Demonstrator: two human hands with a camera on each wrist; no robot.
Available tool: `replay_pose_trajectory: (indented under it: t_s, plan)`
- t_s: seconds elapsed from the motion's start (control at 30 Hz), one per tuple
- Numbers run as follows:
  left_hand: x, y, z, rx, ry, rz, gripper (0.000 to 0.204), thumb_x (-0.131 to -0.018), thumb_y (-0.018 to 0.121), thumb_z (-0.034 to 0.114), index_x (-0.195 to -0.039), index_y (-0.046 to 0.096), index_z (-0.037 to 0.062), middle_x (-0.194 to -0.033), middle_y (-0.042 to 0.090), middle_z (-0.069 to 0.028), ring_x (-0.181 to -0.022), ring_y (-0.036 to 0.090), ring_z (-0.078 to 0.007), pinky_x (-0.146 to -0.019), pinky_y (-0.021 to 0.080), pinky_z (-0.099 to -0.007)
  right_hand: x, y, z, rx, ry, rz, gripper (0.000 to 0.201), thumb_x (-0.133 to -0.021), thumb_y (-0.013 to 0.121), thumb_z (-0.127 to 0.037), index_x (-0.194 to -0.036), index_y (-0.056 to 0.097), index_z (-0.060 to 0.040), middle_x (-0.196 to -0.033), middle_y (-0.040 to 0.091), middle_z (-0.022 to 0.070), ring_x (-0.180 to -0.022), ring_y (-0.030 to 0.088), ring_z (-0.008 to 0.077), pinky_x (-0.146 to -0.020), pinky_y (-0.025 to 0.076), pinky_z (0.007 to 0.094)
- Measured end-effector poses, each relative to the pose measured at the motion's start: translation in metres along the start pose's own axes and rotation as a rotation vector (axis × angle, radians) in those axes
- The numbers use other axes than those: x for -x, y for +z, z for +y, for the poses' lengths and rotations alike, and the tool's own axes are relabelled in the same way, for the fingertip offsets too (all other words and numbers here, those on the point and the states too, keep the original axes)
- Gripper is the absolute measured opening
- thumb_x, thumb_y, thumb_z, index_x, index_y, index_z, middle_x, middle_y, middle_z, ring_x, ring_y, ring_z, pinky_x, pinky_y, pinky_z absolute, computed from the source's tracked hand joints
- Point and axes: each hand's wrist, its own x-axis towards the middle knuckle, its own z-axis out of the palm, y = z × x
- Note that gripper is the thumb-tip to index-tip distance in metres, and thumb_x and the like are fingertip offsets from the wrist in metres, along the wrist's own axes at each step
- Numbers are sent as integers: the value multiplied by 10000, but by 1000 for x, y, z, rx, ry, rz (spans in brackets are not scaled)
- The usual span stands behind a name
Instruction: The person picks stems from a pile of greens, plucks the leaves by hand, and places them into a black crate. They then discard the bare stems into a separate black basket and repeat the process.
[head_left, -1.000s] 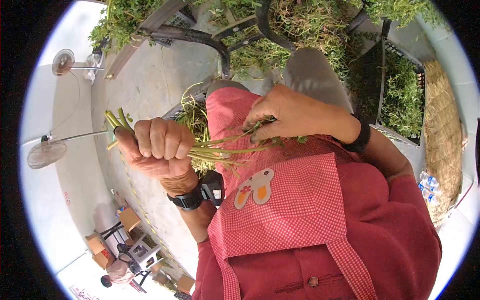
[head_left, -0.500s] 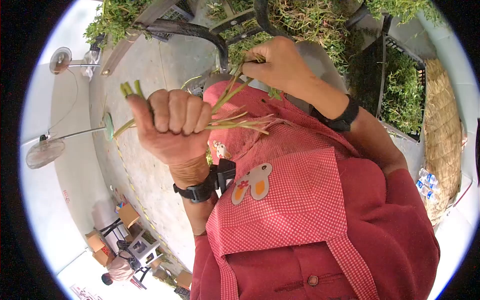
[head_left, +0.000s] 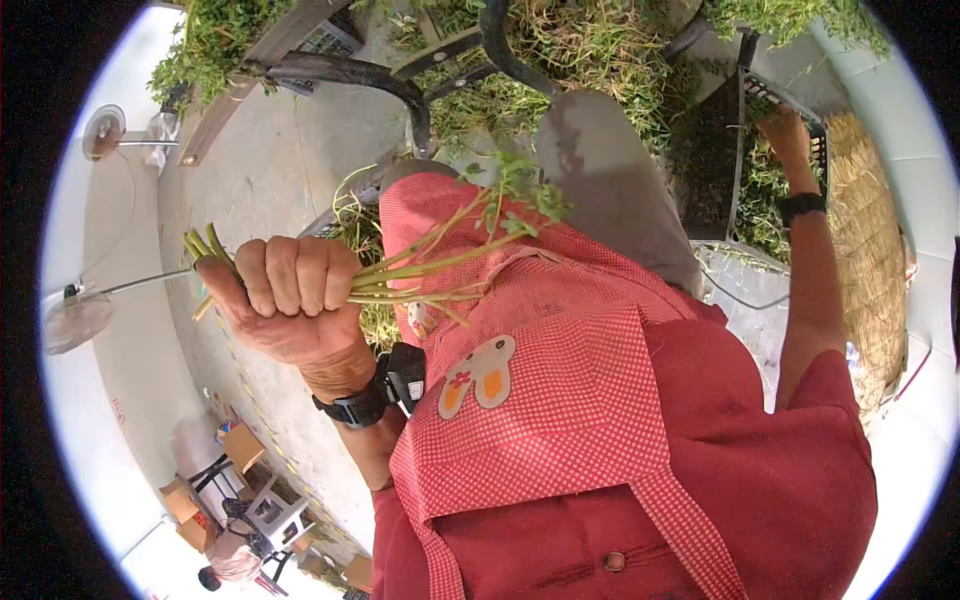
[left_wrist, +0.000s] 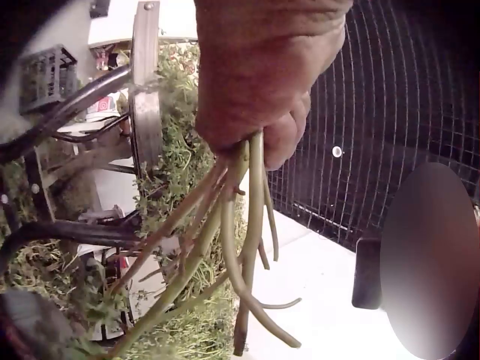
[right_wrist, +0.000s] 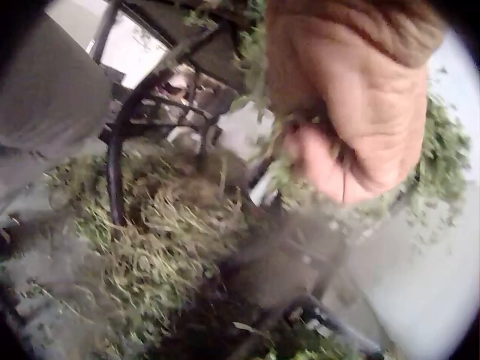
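Note:
My left hand grips a small bunch of green stems in front of the apron's left side. Cut ends poke out past the thumb, and a few leaves hang on the far tips. In the left wrist view, forked bare stems come out below the fist. Over at the right, my right hand is above a black crate of leafy greens. Its fingers are curled in the right wrist view, with blurred green leaves at the fingertips.
A heap of cut greens lies on the floor ahead, behind a dark curved metal frame. More leaves top a table at upper left. A straw mat roll stands at right. Fans and a seated person are at left.
My right hand has left the stems and swung right, out over the crate. My left hand dipped toward the body and came back left, still holding the bunch.

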Motion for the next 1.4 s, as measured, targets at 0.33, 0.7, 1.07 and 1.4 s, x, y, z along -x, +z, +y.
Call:
replay_pose_trajectory:
  t_s: [0.33, 0.7, 1.07, 1.4]
  plan:
    - [-12, 8, 1, 8, 17, -54, 526, -934, 430, 366, -476, 293, 147, -417, 243, 40, -324, 159, -51, -324, 117, -213, 12, -35, -74, -430, -164, -133, 291, -804, 625, -239, -1057, 633, -96, -956, 654, 131, -865, 635, 261, -745, 496, 353]
    - [-10, 9, 1, 3, 6, -70, 525, -942, 367, 443, -513, 314, 144, -428, 253, 53, -337, 150, -56, -340, 124, -222, 125, -178, -257, -1139, -1392, -88, 231, -764, 623, -157, -947, 645, -19, -977, 632, 137, -893, 599, 276, -801, 475, 349]
    - [-4, -1, 1, 20, 14, -60, 542, -941, 350, 471, -515, 334, 135, -433, 256, 49, -340, 160, -61, -345, 132, -227, 149, -174, -273, -1198, -1211, -802, 187, -781, 611, -120, -919, 646, 2, -704, 626, 124, -550, 524, 189, -541, 417, 314]
    - [-2, 11, -38, 90, -124, -19, 529, -947, 340, 452, -524, 333, 135, -437, 248, 38, -345, 171, -66, -345, 139, -223, 141, -110, -295, -1023, -1027, -105, 176, -772, 589, -148, -854, 651, -4, -637, 599, 146, -573, 602, 256, -521, 470, 332]
